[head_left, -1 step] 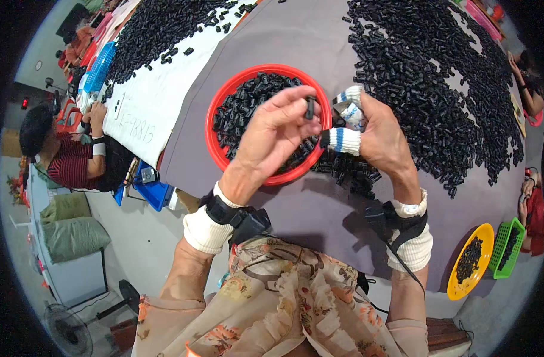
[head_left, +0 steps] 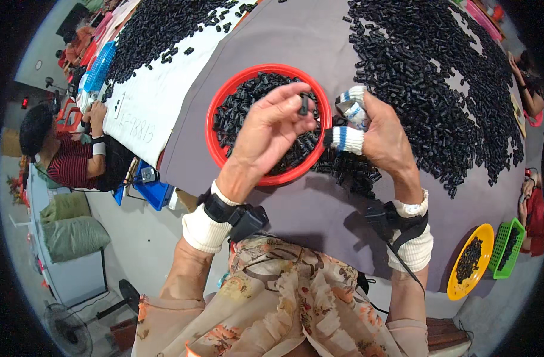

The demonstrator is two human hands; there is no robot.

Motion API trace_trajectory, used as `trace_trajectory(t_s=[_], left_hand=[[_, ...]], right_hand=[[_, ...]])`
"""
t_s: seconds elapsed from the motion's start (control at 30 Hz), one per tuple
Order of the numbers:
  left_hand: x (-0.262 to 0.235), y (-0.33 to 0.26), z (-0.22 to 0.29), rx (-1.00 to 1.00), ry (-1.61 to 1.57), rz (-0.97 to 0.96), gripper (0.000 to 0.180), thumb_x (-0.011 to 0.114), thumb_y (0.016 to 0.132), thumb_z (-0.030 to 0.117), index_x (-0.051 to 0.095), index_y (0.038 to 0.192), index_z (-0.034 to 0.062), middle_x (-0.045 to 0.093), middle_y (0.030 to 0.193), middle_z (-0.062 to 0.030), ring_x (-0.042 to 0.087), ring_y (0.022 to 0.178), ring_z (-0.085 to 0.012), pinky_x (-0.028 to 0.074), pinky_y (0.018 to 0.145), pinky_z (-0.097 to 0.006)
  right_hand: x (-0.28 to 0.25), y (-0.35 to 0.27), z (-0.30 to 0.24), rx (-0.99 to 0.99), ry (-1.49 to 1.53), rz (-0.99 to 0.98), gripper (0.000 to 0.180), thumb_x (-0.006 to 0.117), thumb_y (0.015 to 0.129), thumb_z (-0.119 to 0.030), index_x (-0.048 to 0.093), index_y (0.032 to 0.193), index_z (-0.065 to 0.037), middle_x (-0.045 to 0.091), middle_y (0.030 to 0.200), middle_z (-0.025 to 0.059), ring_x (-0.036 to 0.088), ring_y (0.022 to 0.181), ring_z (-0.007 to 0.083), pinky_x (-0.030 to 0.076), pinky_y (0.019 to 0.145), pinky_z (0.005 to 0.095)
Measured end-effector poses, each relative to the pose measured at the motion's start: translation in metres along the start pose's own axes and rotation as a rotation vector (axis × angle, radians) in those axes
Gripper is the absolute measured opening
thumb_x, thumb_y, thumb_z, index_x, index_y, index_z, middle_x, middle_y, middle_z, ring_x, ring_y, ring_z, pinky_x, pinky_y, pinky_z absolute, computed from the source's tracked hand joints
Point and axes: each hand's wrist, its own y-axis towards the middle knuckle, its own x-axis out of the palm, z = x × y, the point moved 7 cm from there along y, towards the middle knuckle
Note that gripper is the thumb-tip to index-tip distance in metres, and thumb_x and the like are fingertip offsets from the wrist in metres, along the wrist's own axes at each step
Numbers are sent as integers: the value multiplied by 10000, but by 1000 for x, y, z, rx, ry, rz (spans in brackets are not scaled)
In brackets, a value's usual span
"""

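The left hand (head_left: 260, 134) has been shifted slightly leftward; the small black piece (head_left: 303, 104) in its fingers has been carried along, so that it is now held a little farther inside the right rim of the red basin (head_left: 210, 128). The right hand (head_left: 391, 137) has been moved slightly rightward; the gap between the two hands has thus been widened.

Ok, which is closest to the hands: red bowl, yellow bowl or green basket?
The red bowl: the left hand is over it. The yellow bowl and green basket sit at the lower right.
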Motion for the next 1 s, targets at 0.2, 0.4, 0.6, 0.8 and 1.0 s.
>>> trace_trajectory(t_s=[0.2, 0.4, 0.6, 0.8, 1.0], left_hand=[[-46, 2, 40, 77, 334, 220, 253, 582, 828, 85, 566, 1063, -6, 612, 857, -56, 600, 748, -128, 515, 695, -272], [-57, 0, 56, 160, 887, 358, 228, 587, 837, 92, 594, 1039, -14, 603, 863, -37, 544, 755, -72, 461, 687, -216], [-9, 2, -6, 83, 1242, 12, 140, 642, 773, 121, 656, 869, 20, 606, 741, -26, 533, 643, -85, 430, 581, -243], [32, -11, -70, 305, 1809, -412, 121, 648, 734, 148, 625, 765, 33, 561, 718, -111, 562, 717, -273, 458, 628, -355], [39, -25, -102, 413, 2061, -470, 184, 653, 710, 178, 554, 676, 27, 497, 701, -108, 523, 698, -279, 435, 595, -386]], right_hand=[[-26, -9, 25, 150, 105, 79, 259, 730, 692, -145, 553, 837, -23, 471, 673, -37, 405, 601, 74, 367, 551, 225], [-52, -32, 55, 235, 57, 157, 200, 690, 729, -143, 578, 845, -25, 515, 705, -28, 421, 645, 66, 365, 578, 229], [-53, -58, 93, 301, -18, 119, 94, 625, 768, -143, 587, 839, -95, 468, 595, -76, 375, 436, 8, 263, 377, 180], [-53, -79, 103, 346, 38, 144, 108, 633, 765, -152, 583, 840, -91, 449, 587, -80, 368, 443, 6, 267, 382, 181], [-47, -85, 114, 340, 20, 138, 111, 634, 764, -162, 575, 829, -95, 444, 579, -78, 376, 439, 11, 271, 378, 182]])
